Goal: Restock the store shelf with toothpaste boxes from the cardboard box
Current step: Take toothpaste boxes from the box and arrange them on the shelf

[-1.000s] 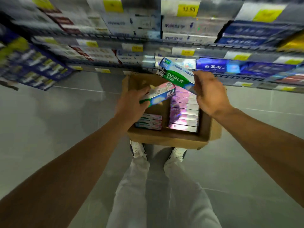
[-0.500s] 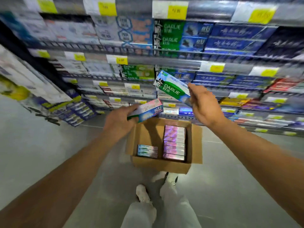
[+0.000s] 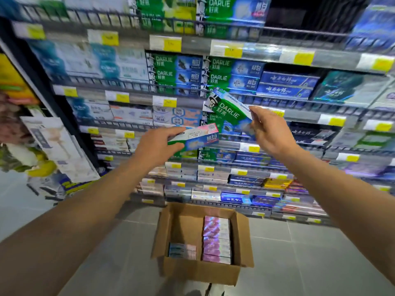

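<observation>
The right hand (image 3: 270, 133) grips a green Darlie box (image 3: 229, 108), long axis tilted down-right, nearer the matching shelf row (image 3: 205, 76) just above-left. The left hand (image 3: 158, 146) holds a pink-blue box (image 3: 201, 137) lower, nearly level. More stock lies in the cardboard box (image 3: 181, 272).

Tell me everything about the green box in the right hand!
The green toothpaste box is a long, thin carton, looks like cardboard, with white DARLIE lettering, a face printed at its left end and a pale blue top edge. It tilts, left end higher, in front of the shelves. The right hand pinches its right end.
</observation>
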The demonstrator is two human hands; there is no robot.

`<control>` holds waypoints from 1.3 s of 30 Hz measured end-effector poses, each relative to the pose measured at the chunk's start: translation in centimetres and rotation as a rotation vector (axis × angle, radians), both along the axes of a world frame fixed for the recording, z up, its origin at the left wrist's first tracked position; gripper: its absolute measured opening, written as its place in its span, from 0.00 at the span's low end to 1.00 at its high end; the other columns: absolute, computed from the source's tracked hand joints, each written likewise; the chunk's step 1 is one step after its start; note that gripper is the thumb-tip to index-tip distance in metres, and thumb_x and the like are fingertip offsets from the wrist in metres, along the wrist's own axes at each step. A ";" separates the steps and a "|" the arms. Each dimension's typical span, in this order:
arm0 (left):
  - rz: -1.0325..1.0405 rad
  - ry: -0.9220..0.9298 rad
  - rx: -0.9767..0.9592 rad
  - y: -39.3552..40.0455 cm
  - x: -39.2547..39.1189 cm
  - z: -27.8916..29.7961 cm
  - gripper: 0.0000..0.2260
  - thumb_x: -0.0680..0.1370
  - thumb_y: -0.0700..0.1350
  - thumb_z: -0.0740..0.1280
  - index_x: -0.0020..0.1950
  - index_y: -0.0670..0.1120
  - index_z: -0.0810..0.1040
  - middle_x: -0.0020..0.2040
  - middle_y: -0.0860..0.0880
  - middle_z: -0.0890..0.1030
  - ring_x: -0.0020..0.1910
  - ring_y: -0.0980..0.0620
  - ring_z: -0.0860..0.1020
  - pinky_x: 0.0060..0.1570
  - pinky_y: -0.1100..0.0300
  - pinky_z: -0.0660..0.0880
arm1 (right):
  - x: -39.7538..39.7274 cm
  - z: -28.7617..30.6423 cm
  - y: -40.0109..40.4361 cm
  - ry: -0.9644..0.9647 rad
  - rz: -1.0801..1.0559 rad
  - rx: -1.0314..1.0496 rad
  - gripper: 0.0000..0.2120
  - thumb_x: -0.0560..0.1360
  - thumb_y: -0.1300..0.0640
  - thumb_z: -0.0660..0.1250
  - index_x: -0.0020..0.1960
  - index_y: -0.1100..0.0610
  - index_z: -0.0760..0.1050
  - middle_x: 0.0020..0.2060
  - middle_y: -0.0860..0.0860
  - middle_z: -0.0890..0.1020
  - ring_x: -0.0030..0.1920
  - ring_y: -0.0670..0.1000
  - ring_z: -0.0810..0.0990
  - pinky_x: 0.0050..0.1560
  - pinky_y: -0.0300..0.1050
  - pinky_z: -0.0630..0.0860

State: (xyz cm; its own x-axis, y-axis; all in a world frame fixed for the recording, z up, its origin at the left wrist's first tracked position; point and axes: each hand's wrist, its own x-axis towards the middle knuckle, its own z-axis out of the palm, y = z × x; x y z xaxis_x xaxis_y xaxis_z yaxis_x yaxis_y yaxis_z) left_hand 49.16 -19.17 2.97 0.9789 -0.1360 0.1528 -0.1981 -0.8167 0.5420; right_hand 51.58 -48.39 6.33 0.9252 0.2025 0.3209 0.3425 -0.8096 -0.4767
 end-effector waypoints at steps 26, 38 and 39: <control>0.001 -0.229 0.061 1.7 12.8 17.4 0.21 0.76 0.51 0.69 0.69 0.58 0.73 0.63 0.52 0.78 0.39 0.58 0.76 0.32 0.66 0.68 | 15.4 18.1 0.2 -0.586 0.118 -0.265 0.14 0.79 0.62 0.61 0.63 0.63 0.75 0.56 0.60 0.80 0.56 0.63 0.78 0.55 0.57 0.75; -0.032 -0.202 0.062 3.2 18.7 17.0 0.21 0.75 0.51 0.69 0.68 0.59 0.72 0.63 0.52 0.78 0.40 0.55 0.78 0.37 0.61 0.73 | 21.7 17.3 0.5 -0.508 0.048 -0.305 0.18 0.77 0.66 0.61 0.66 0.61 0.74 0.60 0.58 0.79 0.59 0.64 0.76 0.59 0.54 0.72; -0.039 -0.203 0.059 3.1 19.0 16.9 0.21 0.75 0.51 0.69 0.68 0.59 0.72 0.63 0.52 0.78 0.39 0.57 0.77 0.35 0.63 0.71 | 21.9 17.5 0.6 -0.518 0.053 -0.308 0.18 0.77 0.67 0.61 0.66 0.61 0.74 0.60 0.59 0.79 0.59 0.64 0.76 0.59 0.54 0.72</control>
State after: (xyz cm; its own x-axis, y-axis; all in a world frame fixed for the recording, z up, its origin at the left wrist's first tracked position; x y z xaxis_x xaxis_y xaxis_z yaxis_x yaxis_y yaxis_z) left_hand 68.18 -16.03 19.86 0.9225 -0.1876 0.3372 -0.3304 -0.8354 0.4392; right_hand 73.50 -47.81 23.80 0.6504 0.3992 0.6462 0.5113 -0.8592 0.0161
